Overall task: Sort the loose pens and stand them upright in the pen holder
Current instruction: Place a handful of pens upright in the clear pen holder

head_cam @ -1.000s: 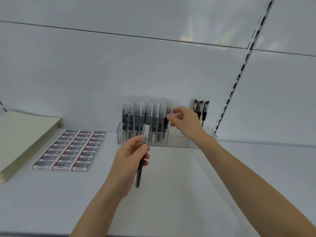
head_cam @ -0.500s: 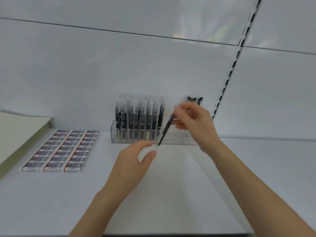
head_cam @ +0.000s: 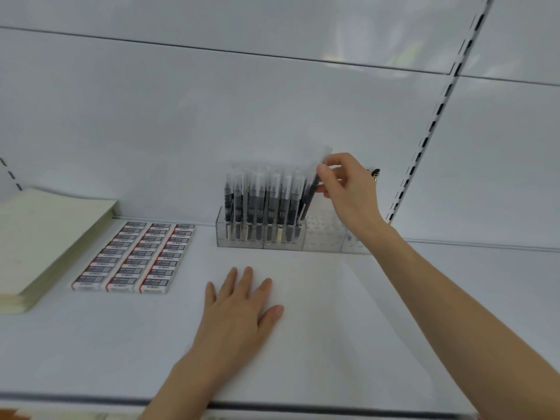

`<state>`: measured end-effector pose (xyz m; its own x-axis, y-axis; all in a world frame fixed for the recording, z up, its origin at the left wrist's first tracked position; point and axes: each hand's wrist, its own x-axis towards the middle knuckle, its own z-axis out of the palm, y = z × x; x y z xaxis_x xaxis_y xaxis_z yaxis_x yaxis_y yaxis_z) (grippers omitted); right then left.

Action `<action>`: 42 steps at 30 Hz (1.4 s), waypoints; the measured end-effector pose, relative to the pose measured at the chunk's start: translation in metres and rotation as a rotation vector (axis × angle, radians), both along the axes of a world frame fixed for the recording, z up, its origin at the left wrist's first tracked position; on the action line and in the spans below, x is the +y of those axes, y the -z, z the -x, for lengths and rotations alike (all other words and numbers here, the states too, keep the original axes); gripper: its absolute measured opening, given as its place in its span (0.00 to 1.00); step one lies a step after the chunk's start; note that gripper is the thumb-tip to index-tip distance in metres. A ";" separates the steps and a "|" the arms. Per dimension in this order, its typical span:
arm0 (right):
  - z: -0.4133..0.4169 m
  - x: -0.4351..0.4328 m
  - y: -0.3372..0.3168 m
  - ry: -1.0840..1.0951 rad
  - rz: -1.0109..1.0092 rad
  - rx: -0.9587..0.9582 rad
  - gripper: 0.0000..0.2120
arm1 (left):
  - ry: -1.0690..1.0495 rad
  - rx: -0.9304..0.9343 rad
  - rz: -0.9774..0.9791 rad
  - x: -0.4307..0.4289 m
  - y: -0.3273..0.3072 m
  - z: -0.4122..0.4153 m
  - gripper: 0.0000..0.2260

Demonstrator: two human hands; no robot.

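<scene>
A clear plastic pen holder (head_cam: 242, 239) stands at the back of the white shelf, its left part filled with several upright black pens with clear caps (head_cam: 260, 201). My right hand (head_cam: 345, 189) pinches one more black pen (head_cam: 310, 195) near its top, tilted, its lower end at the right edge of the filled rows. The holder's right compartments (head_cam: 322, 237) show open holes. My left hand (head_cam: 239, 307) rests flat on the shelf in front, fingers spread, holding nothing. A few black pen tops (head_cam: 375, 172) peek out behind my right hand.
Rows of boxed erasers (head_cam: 136, 256) lie on the shelf at left. A stack of pale paper pads (head_cam: 39, 237) sits at the far left. A slotted upright rail (head_cam: 424, 140) runs up the back wall at right. The shelf's front edge (head_cam: 303, 406) crosses the bottom.
The pen passed from my left hand to my right, which carried it up to the holder. My left hand dropped flat onto the shelf.
</scene>
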<state>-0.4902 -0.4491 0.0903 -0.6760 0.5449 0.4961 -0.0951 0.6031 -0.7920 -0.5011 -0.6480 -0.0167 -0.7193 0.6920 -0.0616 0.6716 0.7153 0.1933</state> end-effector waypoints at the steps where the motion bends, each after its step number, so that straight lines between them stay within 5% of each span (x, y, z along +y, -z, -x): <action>1: 0.001 0.000 0.000 0.002 -0.017 -0.001 0.02 | 0.002 0.003 -0.003 0.000 -0.001 -0.001 0.57; 8: 0.006 0.002 0.009 -0.002 -0.106 -0.110 0.02 | 0.014 0.002 -0.026 0.001 -0.001 -0.002 0.40; 11: 0.009 -0.001 0.024 0.007 -0.128 -0.202 0.04 | 0.007 0.002 -0.003 0.000 -0.003 -0.002 0.26; 22: -0.006 -0.010 0.039 0.105 -0.193 -0.332 0.15 | 0.026 0.002 -0.054 -0.003 -0.007 -0.004 0.23; 28: -0.095 0.002 0.050 0.145 -0.396 -0.624 0.21 | 0.045 0.007 -0.090 -0.003 -0.010 -0.008 0.21; 34: -0.214 0.020 0.047 0.409 -0.164 -0.615 0.21 | 0.165 0.072 -0.143 0.018 -0.022 -0.042 0.21; 38: -0.296 0.024 0.062 0.601 -0.074 -0.542 0.20 | 0.498 0.170 -0.379 0.054 -0.016 -0.100 0.20; 42: -0.390 0.027 0.094 0.741 0.005 -0.578 0.21 | 0.761 0.042 -0.508 0.089 -0.013 -0.187 0.16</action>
